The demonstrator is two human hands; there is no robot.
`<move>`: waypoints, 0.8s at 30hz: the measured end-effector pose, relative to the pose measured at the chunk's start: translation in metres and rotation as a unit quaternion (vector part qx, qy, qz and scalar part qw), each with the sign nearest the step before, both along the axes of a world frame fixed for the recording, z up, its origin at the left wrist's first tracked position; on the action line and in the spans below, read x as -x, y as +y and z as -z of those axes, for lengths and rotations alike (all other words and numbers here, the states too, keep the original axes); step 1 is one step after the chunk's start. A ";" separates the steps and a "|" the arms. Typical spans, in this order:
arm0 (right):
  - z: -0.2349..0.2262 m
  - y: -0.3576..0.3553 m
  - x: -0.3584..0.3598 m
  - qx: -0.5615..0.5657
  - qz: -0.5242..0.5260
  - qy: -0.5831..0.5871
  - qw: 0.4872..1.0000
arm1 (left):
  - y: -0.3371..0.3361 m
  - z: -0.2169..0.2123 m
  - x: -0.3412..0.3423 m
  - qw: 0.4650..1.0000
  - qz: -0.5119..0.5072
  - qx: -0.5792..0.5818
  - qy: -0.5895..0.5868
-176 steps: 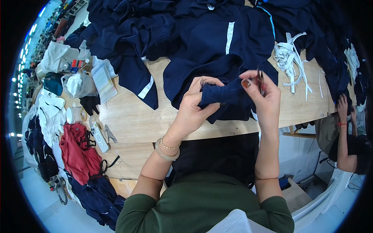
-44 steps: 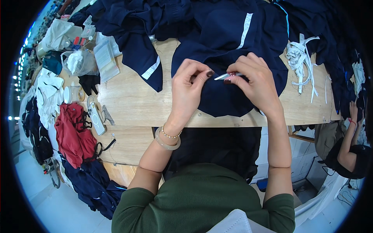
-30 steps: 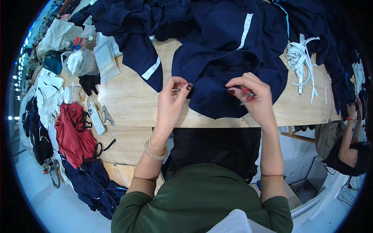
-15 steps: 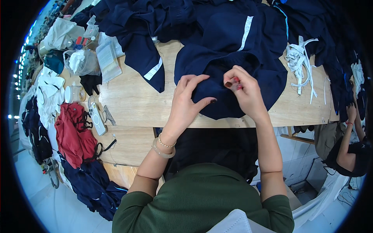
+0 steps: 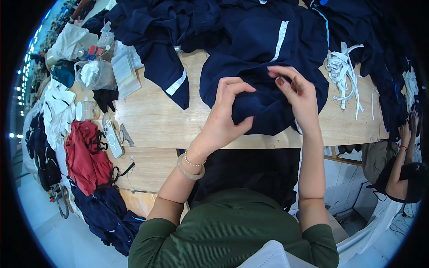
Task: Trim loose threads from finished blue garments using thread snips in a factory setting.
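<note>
A navy garment (image 5: pixel 263 114) with a white stripe lies on the table before me, its gathered opening turned toward me and its near edge bunched. My left hand (image 5: pixel 229 111) cups the left side of this bunch, fingers curved and thumb well apart, with cloth between them. At the opening's right side, my right hand (image 5: pixel 299 96) is raised with bent fingers and a gap between thumb and forefinger. No separate item shows in it. Part of the cloth below the right hand is hidden.
More navy garments (image 5: pixel 178 27) are heaped along the far side. White cords (image 5: pixel 343 71) lie tangled at the right. To the left are a phone (image 5: pixel 112 139), a red garment (image 5: pixel 87 156) and plastic bags (image 5: pixel 100 73). Another person's arm (image 5: pixel 400 165) shows at the far right.
My right hand has moved right and its fingers have lifted out of the opening. The left hand has shifted slightly right, its fingers more curved. The near cloth has folded up between the hands.
</note>
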State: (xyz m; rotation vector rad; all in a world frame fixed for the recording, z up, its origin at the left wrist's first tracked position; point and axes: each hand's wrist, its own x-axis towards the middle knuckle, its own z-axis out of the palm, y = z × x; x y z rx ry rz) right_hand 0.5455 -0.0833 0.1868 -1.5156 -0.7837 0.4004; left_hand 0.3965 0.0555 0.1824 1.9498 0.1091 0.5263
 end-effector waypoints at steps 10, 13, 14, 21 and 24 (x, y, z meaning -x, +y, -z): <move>-0.093 -0.022 -0.060 0.150 -0.262 0.087 0.949 | 0.049 -0.101 -0.020 0.977 0.199 -0.001 -0.081; -0.141 -0.036 -0.081 0.133 -0.153 -0.021 0.979 | 0.066 -0.102 -0.025 0.905 0.338 0.228 0.125; -0.164 -0.036 -0.078 0.137 -0.116 -0.066 0.982 | 0.076 -0.108 -0.023 0.924 0.284 0.205 0.150; -0.230 -0.071 -0.104 0.314 -0.193 -0.151 0.917 | 0.132 -0.220 0.010 0.995 0.015 -0.041 -0.094; -0.230 -0.100 -0.122 0.010 0.067 -0.243 0.968 | 0.108 -0.267 0.012 0.997 0.033 -0.056 -0.040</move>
